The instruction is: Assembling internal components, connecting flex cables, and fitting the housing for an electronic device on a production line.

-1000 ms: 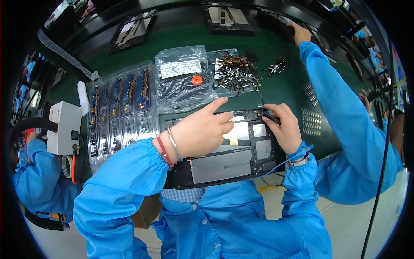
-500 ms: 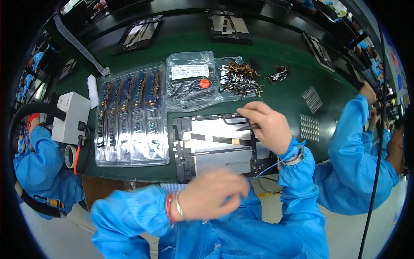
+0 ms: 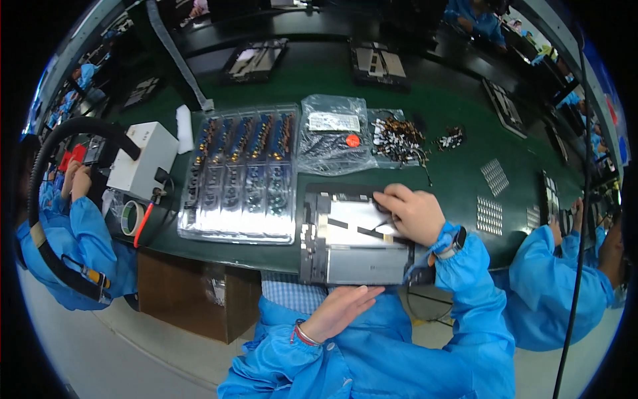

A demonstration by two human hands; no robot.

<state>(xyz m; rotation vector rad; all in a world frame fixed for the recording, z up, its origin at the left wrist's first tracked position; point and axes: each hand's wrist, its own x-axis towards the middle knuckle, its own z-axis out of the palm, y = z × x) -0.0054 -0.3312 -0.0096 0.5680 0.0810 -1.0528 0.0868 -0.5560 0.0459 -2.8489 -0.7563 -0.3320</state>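
Tablet chassis (image 3: 364,265), uncovered, lies flat at the near edge of the green bench (image 3: 458,176). It likely feels light and stiff but fragile inside, so take it by its outer frame. Your right hand (image 3: 417,214) pinches a dark pointed tool (image 3: 384,224) over its right part; your left hand (image 3: 340,311), fingers extended and seemingly empty, sits just on your side of it, contact unclear.
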